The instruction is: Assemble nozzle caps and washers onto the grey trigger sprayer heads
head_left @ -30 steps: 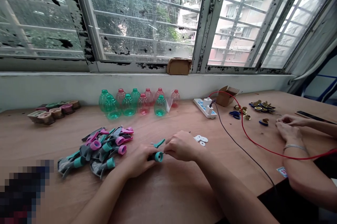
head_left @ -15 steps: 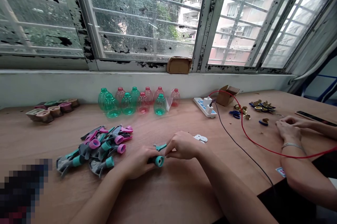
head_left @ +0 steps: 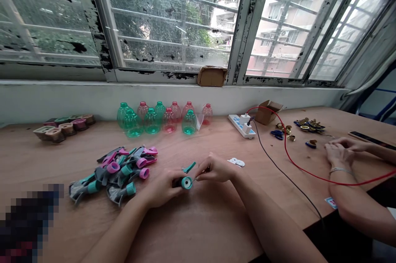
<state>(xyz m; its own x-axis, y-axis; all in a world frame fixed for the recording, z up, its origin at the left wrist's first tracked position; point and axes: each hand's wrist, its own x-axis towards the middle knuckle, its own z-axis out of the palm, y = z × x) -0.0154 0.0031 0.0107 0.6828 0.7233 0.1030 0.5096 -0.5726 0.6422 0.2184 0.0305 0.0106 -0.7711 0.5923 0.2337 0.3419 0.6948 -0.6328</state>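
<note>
The left hand grips a teal-capped spray head tightly, cap turned toward the right hand, whose pinching grip holds a thin metal pin at it. The head sits low over the bench, just right of a pile of spray heads.

This looked like a small workshop set up in a home or flat, though the view left that uncertain: a long wooden table ran beneath a barred window with flaking paint, holding a power strip at right and rows of plastic bottles at the far side.
</note>
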